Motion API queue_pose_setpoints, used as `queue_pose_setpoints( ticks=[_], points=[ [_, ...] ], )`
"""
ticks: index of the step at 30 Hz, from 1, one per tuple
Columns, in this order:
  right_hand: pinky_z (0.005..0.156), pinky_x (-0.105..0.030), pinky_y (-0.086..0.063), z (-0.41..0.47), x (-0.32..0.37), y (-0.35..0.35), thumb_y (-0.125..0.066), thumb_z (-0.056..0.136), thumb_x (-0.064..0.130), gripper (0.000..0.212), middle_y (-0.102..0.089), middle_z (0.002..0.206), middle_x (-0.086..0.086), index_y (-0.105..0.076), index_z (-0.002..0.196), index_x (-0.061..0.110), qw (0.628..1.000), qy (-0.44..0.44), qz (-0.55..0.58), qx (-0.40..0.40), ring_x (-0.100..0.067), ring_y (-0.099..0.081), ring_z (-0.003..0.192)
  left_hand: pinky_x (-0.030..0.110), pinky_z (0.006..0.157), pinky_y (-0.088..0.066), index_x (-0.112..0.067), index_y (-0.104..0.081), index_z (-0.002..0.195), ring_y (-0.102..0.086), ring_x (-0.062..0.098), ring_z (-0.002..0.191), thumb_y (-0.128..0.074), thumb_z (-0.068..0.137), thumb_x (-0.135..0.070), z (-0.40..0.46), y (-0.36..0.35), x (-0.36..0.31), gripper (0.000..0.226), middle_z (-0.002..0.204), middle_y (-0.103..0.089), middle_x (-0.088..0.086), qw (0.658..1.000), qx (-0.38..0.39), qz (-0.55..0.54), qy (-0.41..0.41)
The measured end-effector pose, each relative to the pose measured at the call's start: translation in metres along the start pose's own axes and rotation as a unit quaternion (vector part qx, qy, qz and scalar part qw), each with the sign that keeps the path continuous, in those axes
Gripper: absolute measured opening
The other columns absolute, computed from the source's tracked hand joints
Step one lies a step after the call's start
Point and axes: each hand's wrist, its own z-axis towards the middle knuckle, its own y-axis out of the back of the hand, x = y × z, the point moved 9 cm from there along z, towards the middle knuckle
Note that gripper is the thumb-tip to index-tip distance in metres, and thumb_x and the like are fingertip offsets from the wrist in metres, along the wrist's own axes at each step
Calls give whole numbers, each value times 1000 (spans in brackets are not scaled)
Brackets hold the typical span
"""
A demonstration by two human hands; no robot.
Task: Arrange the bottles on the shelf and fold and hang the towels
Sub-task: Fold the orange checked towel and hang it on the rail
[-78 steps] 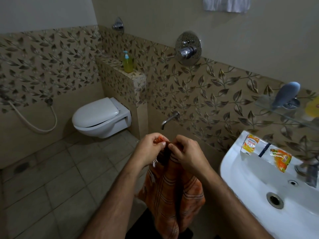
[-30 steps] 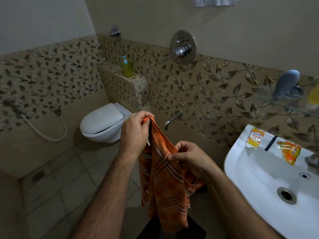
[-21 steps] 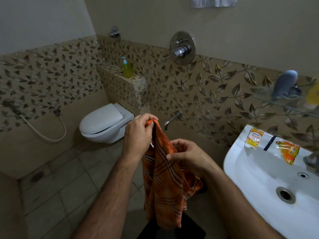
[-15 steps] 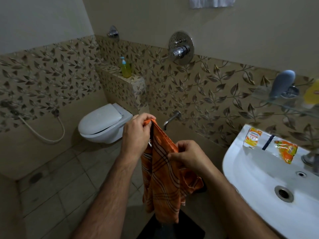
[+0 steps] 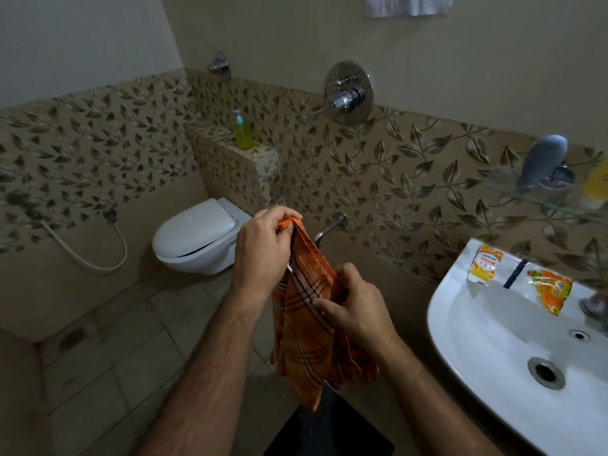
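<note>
You stood in a bathroom holding an orange checked towel (image 5: 309, 327) at the centre of the view. Your left hand (image 5: 263, 255) had its grip closed round the towel's top corner, raised toward 12 o'clock. Your right hand (image 5: 355, 307), lower and toward 3 o'clock of the left, pinched the towel's edge between thumb and fingers. The cloth hung down from both hands toward 6 o'clock, above a dark mat (image 5: 329, 436) on the tiled floor (image 5: 108, 357). A white toilet (image 5: 197, 238) sat at 9 o'clock of your hands. A green pump bottle (image 5: 241, 131) stood on the tiled ledge (image 5: 230, 153) at 11 o'clock. A white sink (image 5: 510, 340) lay at 4 o'clock, with two sachets (image 5: 549, 291) on its rim. A glass shelf (image 5: 556, 199) at 2 o'clock carried a grey bottle (image 5: 543, 161). A white towel (image 5: 408, 4) hung at 12 o'clock
</note>
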Motion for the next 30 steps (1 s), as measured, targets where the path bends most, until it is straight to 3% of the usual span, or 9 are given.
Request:
queue_pose_setpoints(
  ticks=[3,7,12,17,22,26,30],
  points=[
    [84,-34,-55,1,-3,-1,-71,77,55,49,-60,106,10,-47,116,37,999,5,-37,-11,-8,-59,96,12,78,-44,-24,-69,99,-58,4,93,-56,93,-10,1,4,-2,20,102,-67,-6,1000,-6,-6,1],
    [80,-22,-52,0,-9,-6,-77,77,44,44,-66,105,13,-52,113,37,995,-25,98,27,-1,-63,93,24,82,-50,-23,-70,100,-59,6,93,-57,93,-10,3,8,-3,20,99,-66,-9,1000,-16,-11,0],
    [89,-42,-56,-2,-13,-18,-80,72,38,38,-73,103,5,-59,104,38,973,-40,215,73,-10,-70,95,21,82,-46,-26,-70,98,-59,5,93,-57,92,-11,5,10,-3,21,99,-66,-11,1000,-26,-14,0],
    [90,-43,-57,-6,-11,-30,-74,83,7,32,-74,104,-9,-61,111,14,939,-40,323,108,-23,-72,96,23,82,-49,-26,-70,97,-61,7,94,-56,92,-10,7,12,0,21,99,-68,-8,999,-32,-24,1],
    [81,-26,-57,-9,-8,-40,-73,82,1,35,-72,104,-2,-60,114,7,933,-38,339,111,-13,-71,95,26,83,-51,-26,-69,97,-62,8,95,-56,92,-10,7,11,1,21,99,-68,-7,999,-34,-27,2],
    [79,-21,-55,-10,-7,-40,-70,83,-3,37,-70,105,-2,-59,116,10,936,-31,336,100,-10,-70,92,27,81,-53,-28,-69,98,-62,8,95,-55,93,-12,7,9,9,22,100,-68,-7,999,-33,-33,16],
    [75,-23,-56,-13,-13,-31,-69,84,1,40,-67,110,-6,-59,119,19,941,-36,327,86,-18,-70,94,22,82,-49,-27,-69,98,-62,8,97,-55,93,-12,11,12,24,21,101,-68,-8,998,-38,-22,34]
  ],
)
